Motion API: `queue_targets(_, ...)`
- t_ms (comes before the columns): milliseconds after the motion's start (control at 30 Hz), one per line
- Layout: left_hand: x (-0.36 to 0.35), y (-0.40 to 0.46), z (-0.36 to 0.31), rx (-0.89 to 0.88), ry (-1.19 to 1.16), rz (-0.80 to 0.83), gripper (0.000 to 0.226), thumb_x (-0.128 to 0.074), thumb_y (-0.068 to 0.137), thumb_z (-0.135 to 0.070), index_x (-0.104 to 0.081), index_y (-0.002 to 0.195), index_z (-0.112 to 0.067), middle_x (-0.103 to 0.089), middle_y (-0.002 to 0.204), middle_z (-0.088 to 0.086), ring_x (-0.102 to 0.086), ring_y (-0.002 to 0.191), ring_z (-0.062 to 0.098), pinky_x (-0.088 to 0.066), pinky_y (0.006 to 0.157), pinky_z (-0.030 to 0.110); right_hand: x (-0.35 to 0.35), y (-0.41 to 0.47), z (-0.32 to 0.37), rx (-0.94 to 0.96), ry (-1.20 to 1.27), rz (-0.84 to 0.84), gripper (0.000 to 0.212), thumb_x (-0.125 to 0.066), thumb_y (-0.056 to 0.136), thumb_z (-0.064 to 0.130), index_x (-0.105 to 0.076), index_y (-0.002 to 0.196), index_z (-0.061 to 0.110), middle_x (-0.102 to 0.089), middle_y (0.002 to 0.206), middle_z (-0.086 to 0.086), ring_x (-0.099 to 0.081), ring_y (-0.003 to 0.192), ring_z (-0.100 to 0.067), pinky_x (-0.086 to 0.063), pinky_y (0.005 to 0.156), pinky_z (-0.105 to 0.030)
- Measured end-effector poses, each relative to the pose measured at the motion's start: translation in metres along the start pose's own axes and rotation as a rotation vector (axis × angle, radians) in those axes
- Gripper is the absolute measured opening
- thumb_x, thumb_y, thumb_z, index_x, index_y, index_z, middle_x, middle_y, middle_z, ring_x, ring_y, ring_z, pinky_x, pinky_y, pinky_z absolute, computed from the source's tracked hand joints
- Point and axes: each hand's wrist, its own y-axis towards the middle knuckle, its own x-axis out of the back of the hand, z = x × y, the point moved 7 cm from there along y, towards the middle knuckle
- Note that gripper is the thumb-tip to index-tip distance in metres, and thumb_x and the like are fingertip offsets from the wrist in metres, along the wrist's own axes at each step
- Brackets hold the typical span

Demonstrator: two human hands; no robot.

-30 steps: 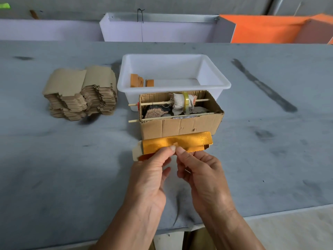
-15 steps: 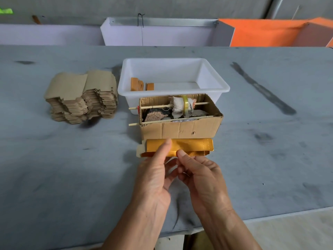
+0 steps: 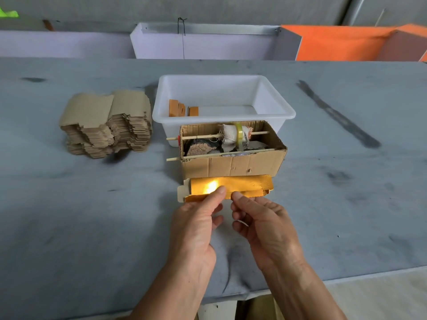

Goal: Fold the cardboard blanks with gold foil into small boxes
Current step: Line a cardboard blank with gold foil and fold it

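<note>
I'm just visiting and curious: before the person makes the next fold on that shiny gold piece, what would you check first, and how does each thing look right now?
1. Both hands on the gold foil blank: ok. The left hand has its thumb on top at the near edge; the right hand pinches the edge beside it.
2. Blank lies flat on the table: cannot tell; glare hides part of it.
3. Room to fold away from the person: not ok. The blank's far edge sits against the cardboard box.
4. More blanks ready: ok. A stack of blanks waits to the left.
5. Space in the white tub: ok, only a few orange pieces inside.
</note>
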Motion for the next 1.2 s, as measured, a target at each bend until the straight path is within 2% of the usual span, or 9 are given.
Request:
queue_targets(167,0.010,0.005,-0.005,0.017,-0.038,-0.049,0.010,-0.073,0.076,-0.017,-0.062,0.075,-0.016,-0.067,0.067,0.000,-0.061,0.061,0.014,-0.047,0.054,0.025,0.010,0.006,0.005,0.068,-0.103,-0.052,0.026,-0.068,0.080,0.009,-0.060,0.055,0.009,-0.055,0.052,-0.002,-0.046,0.047,-0.010,-0.041,0.049,-0.020)
queue_targets(433,0.010,0.006,-0.002,0.058,-0.007,0.010,0.012,-0.069,0.080,-0.024,-0.061,0.075,-0.016,-0.068,0.060,0.003,-0.064,0.050,0.012,-0.049,0.054,0.025,0.016,0.007,0.007,0.001,-0.109,-0.053,0.020,-0.073,0.062,0.028,-0.062,0.056,0.012,-0.062,0.059,-0.004,-0.051,0.049,-0.010,-0.039,0.049,-0.023)
queue_targets(567,0.011,0.005,0.000,0.112,0.005,0.047,0.018,-0.064,0.082,-0.031,-0.059,0.083,-0.014,-0.069,0.061,0.006,-0.064,0.049,0.014,-0.050,0.043,0.022,0.027,0.012,0.014,0.044,-0.023,-0.143,0.031,-0.066,0.084,0.016,-0.058,0.054,0.011,-0.060,0.054,-0.006,-0.051,0.045,-0.011,-0.044,0.045,-0.020)
queue_targets(700,0.010,0.004,0.003,0.193,-0.003,0.087,0.028,-0.052,0.091,-0.038,-0.057,0.092,-0.011,-0.070,0.062,0.010,-0.064,0.047,0.016,-0.049,0.041,0.022,0.031,0.014,0.015,0.056,-0.017,-0.174,0.043,-0.065,0.086,0.011,-0.058,0.043,0.016,-0.059,0.052,-0.007,-0.050,0.044,-0.011,-0.045,0.045,-0.020)
queue_targets(867,0.015,0.006,-0.008,0.120,0.057,0.079,0.043,-0.057,0.074,-0.057,-0.062,0.098,-0.021,-0.072,0.073,0.009,-0.065,0.054,0.016,-0.049,0.043,0.024,0.030,0.015,0.021,0.098,-0.084,-0.112,0.050,-0.063,0.087,0.019,-0.057,0.038,0.019,-0.060,0.055,-0.003,-0.052,0.046,-0.008,-0.043,0.045,-0.019)
queue_targets(933,0.017,0.008,-0.014,0.063,0.100,0.066,0.044,-0.066,0.064,-0.050,-0.067,0.093,-0.017,-0.072,0.080,0.007,-0.064,0.058,0.016,-0.049,0.044,0.024,0.030,0.015,0.024,0.094,-0.127,-0.088,0.048,-0.063,0.087,0.022,-0.059,0.039,0.020,-0.061,0.056,-0.002,-0.053,0.049,-0.008,-0.044,0.047,-0.021)
queue_targets(1033,0.014,0.008,-0.018,0.014,0.109,0.046,0.005,-0.073,0.074,-0.016,-0.070,0.072,-0.013,-0.069,0.070,0.003,-0.061,0.062,0.016,-0.050,0.045,0.022,0.025,0.015,0.028,0.064,-0.149,-0.029,0.033,-0.069,0.077,0.032,-0.064,0.047,0.018,-0.063,0.060,-0.002,-0.055,0.052,-0.009,-0.045,0.051,-0.024)
queue_targets(1133,0.012,0.007,-0.019,0.018,0.038,0.028,0.014,-0.067,0.080,-0.004,-0.066,0.069,-0.012,-0.066,0.059,0.001,-0.060,0.058,0.015,-0.050,0.044,0.020,0.019,0.013,0.029,0.039,-0.093,0.056,0.029,-0.076,0.056,0.041,-0.071,0.065,0.014,-0.070,0.073,-0.003,-0.059,0.059,-0.009,-0.047,0.056,-0.025)
queue_targets(1200,0.010,0.004,-0.019,0.033,0.006,0.036,0.011,-0.066,0.081,-0.004,-0.066,0.072,-0.011,-0.068,0.062,0.004,-0.062,0.058,0.016,-0.050,0.044,0.021,0.014,0.011,0.027,0.047,-0.079,0.136,0.032,-0.078,0.053,0.035,-0.076,0.078,0.014,-0.071,0.081,-0.002,-0.061,0.066,-0.010,-0.048,0.063,-0.027)
